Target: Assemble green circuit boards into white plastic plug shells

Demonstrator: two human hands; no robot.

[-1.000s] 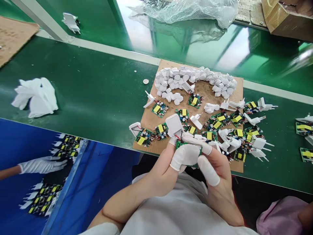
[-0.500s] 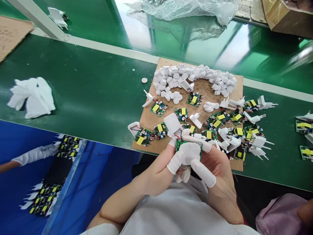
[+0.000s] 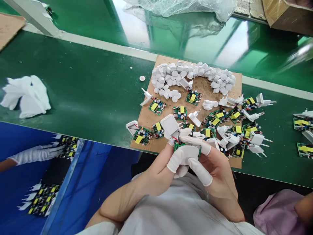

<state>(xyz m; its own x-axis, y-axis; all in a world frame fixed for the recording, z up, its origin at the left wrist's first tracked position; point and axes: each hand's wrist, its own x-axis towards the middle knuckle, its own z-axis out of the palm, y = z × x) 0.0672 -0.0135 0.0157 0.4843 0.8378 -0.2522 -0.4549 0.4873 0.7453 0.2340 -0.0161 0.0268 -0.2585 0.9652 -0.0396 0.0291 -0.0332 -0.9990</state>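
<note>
My left hand (image 3: 168,164) and my right hand (image 3: 216,163), with white finger cots on several fingers, both grip one green circuit board (image 3: 180,146) in front of my chest. Red and black wires join this board to a white plastic plug part (image 3: 170,126) at its far edge. My thumbs lie over the near face of the board. Whether a white piece sits under them cannot be made out against the cots. Just beyond my hands, more circuit boards (image 3: 207,133) with yellow-taped transformers and white plugs (image 3: 195,118) lie on a cardboard sheet (image 3: 146,119).
Many small white pieces (image 3: 174,73) are heaped along the cardboard's far side. White gloves (image 3: 34,98) lie on the green table (image 3: 93,88) at left. A co-worker's gloved hand (image 3: 41,153) touches boards (image 3: 44,199) on the blue surface. Clear plastic (image 3: 178,9) and a box (image 3: 286,14) are behind.
My hands still hold the same board, now tilted slightly differently, and my fingers beneath it have shifted. At left the co-worker's hand has come into clearer view at the boards. The view has turned slightly.
</note>
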